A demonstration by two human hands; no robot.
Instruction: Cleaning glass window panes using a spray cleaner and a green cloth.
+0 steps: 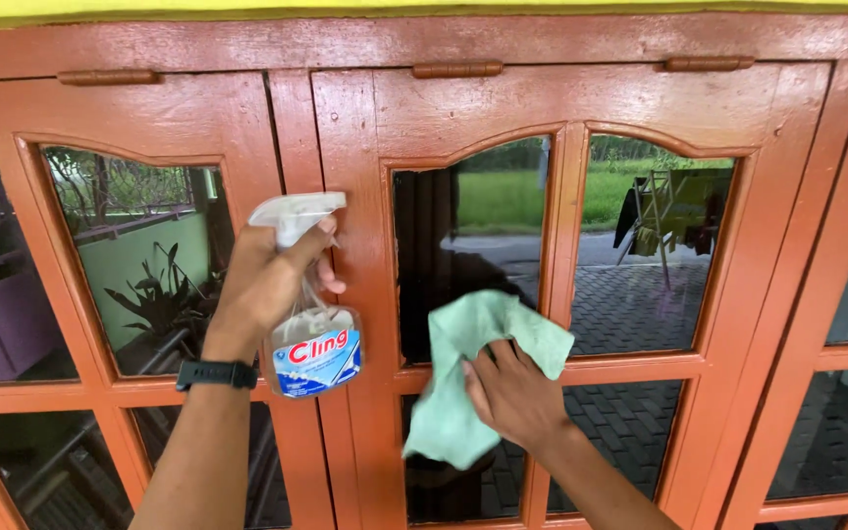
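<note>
Left hand (265,280) grips blue-labelled spray bottle (312,339).

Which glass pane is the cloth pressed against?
The upper left pane of the middle window; the right hand holds the green cloth on its lower edge. Other panes go untouched.

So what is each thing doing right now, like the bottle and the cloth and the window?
Spray bottle: upright, held in the left hand, finger on the trigger.
Green cloth: crumpled, pressed against the window by the right hand.
Window shutters: closed, orange frames.
Glass panes: unbroken, reflecting the yard.
Black wristband: on the left wrist.
</note>
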